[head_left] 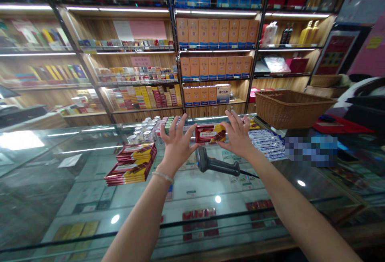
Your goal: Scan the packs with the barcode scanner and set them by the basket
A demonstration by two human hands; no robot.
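Note:
A red and yellow chocolate bar pack (210, 134) is held level between my two hands, beyond the scanner. My left hand (178, 143) has its thumb and index finger at the pack's left end, the other fingers raised and spread. At the right end, the thumb and index finger of my right hand (237, 135) grip it, with the remaining fingers lifted. Whether the pack touches the glass beneath is hard to tell. Just nearer to me, a black barcode scanner (221, 165) lies on the glass counter (186, 198). Left of my left hand sit two stacks of similar packs (132, 167).
Small clear-lidded jars (147, 129) stand behind my left hand. Blue and white packets (267, 145) lie right of my right hand. A wicker basket (293, 107) stands on the counter's far right. Shelves with boxed goods (216, 33) line the back wall.

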